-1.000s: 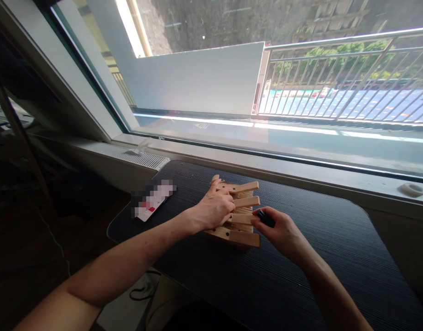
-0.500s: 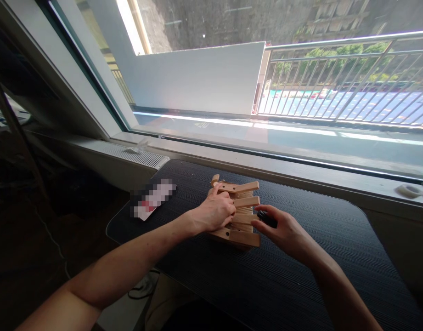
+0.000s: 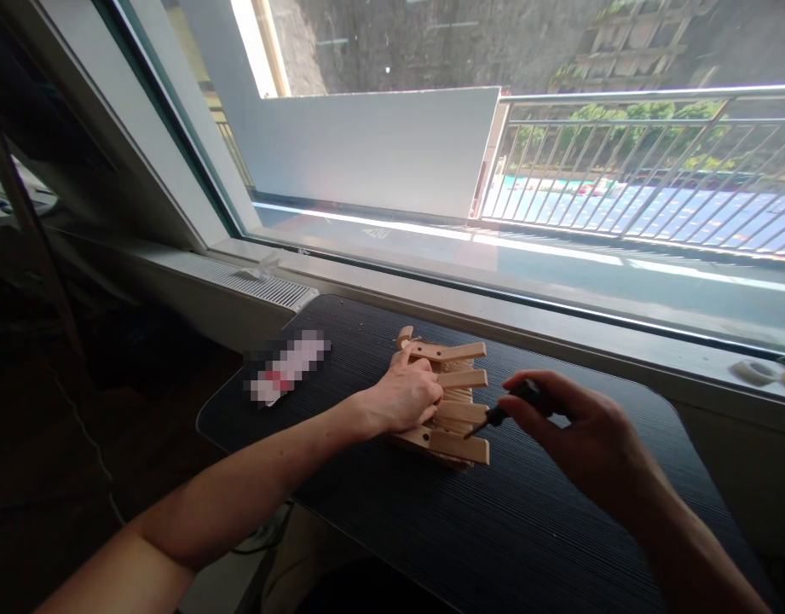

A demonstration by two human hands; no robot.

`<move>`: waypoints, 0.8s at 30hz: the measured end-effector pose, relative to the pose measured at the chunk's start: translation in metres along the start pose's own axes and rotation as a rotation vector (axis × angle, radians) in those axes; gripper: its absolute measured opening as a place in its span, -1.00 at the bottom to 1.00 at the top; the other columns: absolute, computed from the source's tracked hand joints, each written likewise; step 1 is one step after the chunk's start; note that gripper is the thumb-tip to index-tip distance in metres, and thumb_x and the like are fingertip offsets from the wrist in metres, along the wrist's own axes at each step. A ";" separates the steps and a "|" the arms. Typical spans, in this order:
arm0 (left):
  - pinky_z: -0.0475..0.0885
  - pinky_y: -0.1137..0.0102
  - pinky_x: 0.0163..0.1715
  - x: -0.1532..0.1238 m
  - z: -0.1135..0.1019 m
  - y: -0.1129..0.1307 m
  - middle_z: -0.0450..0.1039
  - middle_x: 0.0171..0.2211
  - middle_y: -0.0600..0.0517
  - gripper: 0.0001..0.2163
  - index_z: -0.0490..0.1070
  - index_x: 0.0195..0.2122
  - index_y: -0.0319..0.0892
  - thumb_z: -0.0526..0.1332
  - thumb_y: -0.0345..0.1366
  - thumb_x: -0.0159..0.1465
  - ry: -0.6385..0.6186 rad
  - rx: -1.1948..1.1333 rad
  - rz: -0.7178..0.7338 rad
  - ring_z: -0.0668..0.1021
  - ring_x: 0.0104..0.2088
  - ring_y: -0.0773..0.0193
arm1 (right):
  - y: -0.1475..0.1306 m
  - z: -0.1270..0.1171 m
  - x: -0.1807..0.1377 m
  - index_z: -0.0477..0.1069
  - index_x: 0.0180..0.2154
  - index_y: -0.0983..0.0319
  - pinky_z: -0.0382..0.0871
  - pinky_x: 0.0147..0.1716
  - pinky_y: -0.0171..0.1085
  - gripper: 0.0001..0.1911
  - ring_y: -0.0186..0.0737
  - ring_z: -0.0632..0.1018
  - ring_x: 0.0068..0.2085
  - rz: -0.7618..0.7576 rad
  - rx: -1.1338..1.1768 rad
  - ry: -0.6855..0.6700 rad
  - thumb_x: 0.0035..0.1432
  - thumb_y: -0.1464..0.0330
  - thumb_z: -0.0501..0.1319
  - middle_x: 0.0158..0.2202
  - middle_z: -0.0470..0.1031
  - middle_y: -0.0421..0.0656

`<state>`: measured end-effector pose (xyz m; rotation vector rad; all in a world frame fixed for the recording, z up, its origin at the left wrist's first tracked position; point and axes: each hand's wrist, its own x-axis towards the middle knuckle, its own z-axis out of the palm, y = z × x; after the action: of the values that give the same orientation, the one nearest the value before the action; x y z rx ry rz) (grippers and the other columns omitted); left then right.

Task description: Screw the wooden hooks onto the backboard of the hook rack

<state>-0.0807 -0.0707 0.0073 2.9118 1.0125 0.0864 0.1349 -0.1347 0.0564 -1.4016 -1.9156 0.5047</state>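
A block with several pale wooden slats (image 3: 459, 444) lies on the dark table; dark round spots like holes or screw heads mark the slats, and rough brown layers show between them. My left hand (image 3: 408, 394) rests on its left part, fingers bent and gripping it, so that part is hidden. To the right of the slats, my right hand (image 3: 568, 418) is raised and closed round a screwdriver (image 3: 526, 394) with a black handle. Its thin shaft points down and left, towards the end of the nearest slats; I cannot tell whether the tip touches them.
A blurred white and red packet (image 3: 280, 375) lies on the left of the black table (image 3: 590, 503). Behind are a window sill (image 3: 392, 286) and a grilled vent (image 3: 264, 286). Tape-like rolls (image 3: 756, 372) sit on the sill at right.
My right hand has drawn back to the right from the slat ends with the screwdriver, whose shaft now shows. My left hand stays on the block. The view has shifted slightly.
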 end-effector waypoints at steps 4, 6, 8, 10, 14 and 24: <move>-0.08 -0.05 0.15 -0.003 -0.006 0.001 0.50 -0.37 0.01 -0.86 0.47 -0.42 -0.18 0.17 -0.27 0.20 0.007 -0.012 -0.007 0.45 -0.16 0.15 | 0.006 0.018 0.005 0.42 -0.24 0.20 0.32 -0.48 -0.33 -0.78 -0.33 0.45 -0.47 -0.085 -0.036 -0.070 0.15 0.20 0.19 -0.44 0.50 -0.22; -0.09 -0.07 0.15 -0.004 -0.009 0.002 0.50 -0.37 0.00 -0.87 0.48 -0.41 -0.18 0.17 -0.28 0.20 -0.005 -0.013 -0.008 0.45 -0.17 0.15 | 0.007 0.022 0.006 0.42 -0.24 0.20 0.32 -0.47 -0.33 -0.79 -0.33 0.45 -0.47 -0.103 -0.041 -0.062 0.16 0.21 0.18 -0.43 0.50 -0.21; -0.10 -0.08 0.15 -0.004 -0.010 0.003 0.50 -0.36 -0.01 -0.88 0.49 -0.40 -0.17 0.18 -0.29 0.20 -0.032 -0.021 -0.022 0.45 -0.16 0.13 | 0.007 0.024 0.007 0.41 -0.24 0.20 0.32 -0.46 -0.33 -0.79 -0.33 0.46 -0.46 -0.110 -0.031 -0.058 0.16 0.21 0.18 -0.42 0.50 -0.21; -0.10 -0.08 0.14 -0.004 -0.010 0.003 0.50 -0.35 -0.01 -0.88 0.49 -0.39 -0.18 0.18 -0.31 0.20 -0.043 -0.028 -0.028 0.44 -0.15 0.12 | 0.007 0.025 0.009 0.42 -0.24 0.20 0.32 -0.46 -0.34 -0.80 -0.34 0.45 -0.46 -0.111 -0.022 -0.060 0.16 0.22 0.18 -0.42 0.50 -0.22; -0.10 -0.06 0.15 -0.004 -0.007 0.000 0.49 -0.34 0.01 -0.88 0.49 -0.40 -0.17 0.17 -0.33 0.20 -0.012 -0.048 -0.011 0.43 -0.16 0.15 | 0.008 0.030 0.011 0.42 -0.26 0.20 0.31 -0.44 -0.34 -0.82 -0.34 0.44 -0.45 -0.109 -0.029 -0.074 0.16 0.23 0.18 -0.43 0.48 -0.23; -0.14 -0.06 0.17 -0.003 -0.005 -0.001 0.49 -0.36 0.01 -0.88 0.50 -0.41 -0.15 0.19 -0.29 0.18 -0.003 -0.057 -0.008 0.45 -0.16 0.15 | -0.008 0.022 0.027 0.44 -0.29 0.19 0.23 -0.45 -0.34 -0.78 -0.33 0.41 -0.46 -0.169 -0.186 -0.257 0.21 0.22 0.10 -0.48 0.46 -0.22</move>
<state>-0.0845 -0.0716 0.0124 2.8552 1.0045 0.1095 0.1091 -0.1100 0.0548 -1.3231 -2.3162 0.4517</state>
